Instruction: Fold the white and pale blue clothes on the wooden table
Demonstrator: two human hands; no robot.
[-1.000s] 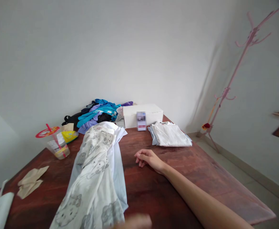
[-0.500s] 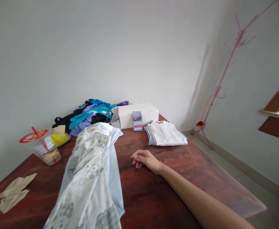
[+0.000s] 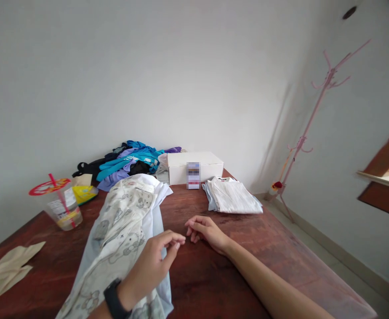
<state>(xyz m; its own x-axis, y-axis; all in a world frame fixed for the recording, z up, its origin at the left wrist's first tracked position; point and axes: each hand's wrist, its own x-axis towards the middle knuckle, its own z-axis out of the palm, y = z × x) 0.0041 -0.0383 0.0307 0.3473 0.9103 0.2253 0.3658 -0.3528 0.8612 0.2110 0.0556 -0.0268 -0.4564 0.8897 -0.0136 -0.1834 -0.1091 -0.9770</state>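
My left hand (image 3: 156, 257), with a black band on its wrist, hovers over the right edge of a pile of laid-out clothes. Its fingers bend loosely, the thumb is apart from them, and nothing is held. On top of that pile lies a long white garment with grey cartoon prints (image 3: 121, 230), and white and pale blue cloth shows beneath it. My right hand (image 3: 209, 234) rests on the brown table just right of the left fingertips, loosely curled, open and holding nothing. Beyond it sits a folded white shirt (image 3: 232, 195) on pale blue cloth.
A white box (image 3: 211, 166) stands at the back with a blurred card leaning on it. Left of it lies a heap of blue, purple and black clothes (image 3: 128, 161). A plastic cup with a straw (image 3: 63, 206) and beige napkins (image 3: 11, 268) are on the left.
My left hand has come into view from below, over the clothes and near the right hand. My right hand stays about where it was on the table. The view has tilted slightly upward.
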